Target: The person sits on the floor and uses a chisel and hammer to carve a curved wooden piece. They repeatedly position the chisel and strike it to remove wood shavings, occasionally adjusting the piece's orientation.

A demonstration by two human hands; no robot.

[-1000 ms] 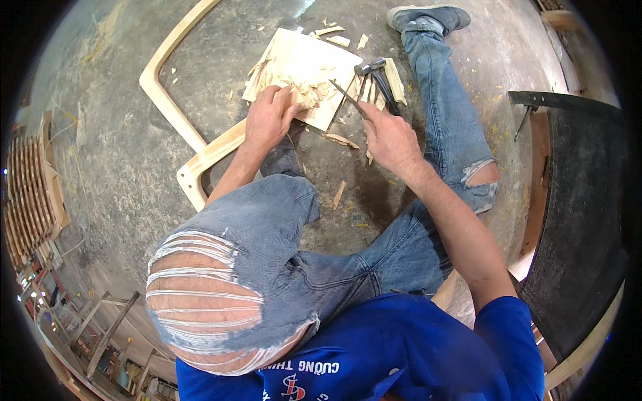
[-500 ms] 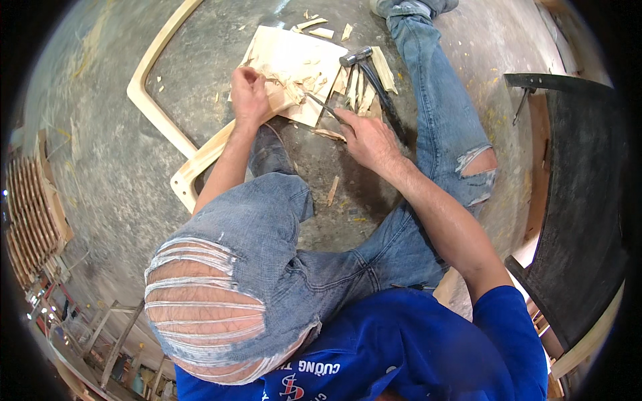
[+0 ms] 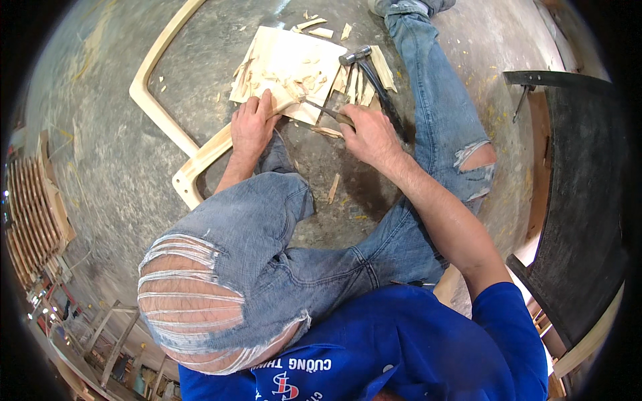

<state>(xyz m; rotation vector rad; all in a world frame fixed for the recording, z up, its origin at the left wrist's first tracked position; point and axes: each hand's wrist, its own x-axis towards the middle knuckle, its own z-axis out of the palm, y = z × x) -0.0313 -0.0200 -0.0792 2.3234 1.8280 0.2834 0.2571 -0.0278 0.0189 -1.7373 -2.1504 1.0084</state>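
My left hand (image 3: 251, 125) is closed over the arm of a pale, bent wooden frame (image 3: 212, 151), fingers across its top. The arm's far end rests over a light square board (image 3: 294, 45) strewn with wood shavings (image 3: 314, 70). In my right hand (image 3: 372, 134) is a chisel (image 3: 326, 109), its dark handle in my curled fingers. Its blade points left, with the tip at or very near the end of the frame; contact is hard to tell. Beyond that hand lies a hammer (image 3: 356, 56) with a dark handle, among larger wood splinters.
The concrete floor (image 3: 120, 127) carries loose wood chips. My jeans-clad legs (image 3: 435, 93) lie to either side of the work. To the right stands a large black curved panel (image 3: 585, 200); slatted wooden pieces (image 3: 30, 220) are stacked at the far left.
My left hand has come down from the shavings beside the board and now grips the frame's arm. My right hand, with the chisel, has hardly moved.
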